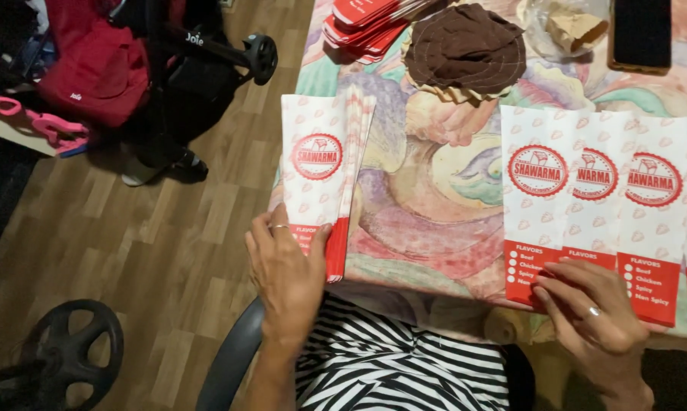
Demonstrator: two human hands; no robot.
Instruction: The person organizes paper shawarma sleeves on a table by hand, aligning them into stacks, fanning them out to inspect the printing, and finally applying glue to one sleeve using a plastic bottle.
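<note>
So the left hand [286, 278] is lying flat on the near end of a stack of white-and-red paper sleeves [324, 179], fingers spread over the red strip at the bottom, pressing down rather than pinching. That stack sits at the left edge of the table [427, 221] (the cloth on it is a swirly pastel print), with its near end poking just past the near edge.

The right hand [591, 308] is over by the near edge too, fingertips resting on the red bottom strips of a row of fanned-out sleeves [587, 205], which overlap each other and run off toward the right edge. Fingers loosely curled, touching the paper; can't tell if it's actually gripping one.

At the far edge there's a pile of red folded cartons [362, 23], next to it a heap of brown round paper liners [465, 46], and a dark phone [642, 34] near the far right corner.
</note>
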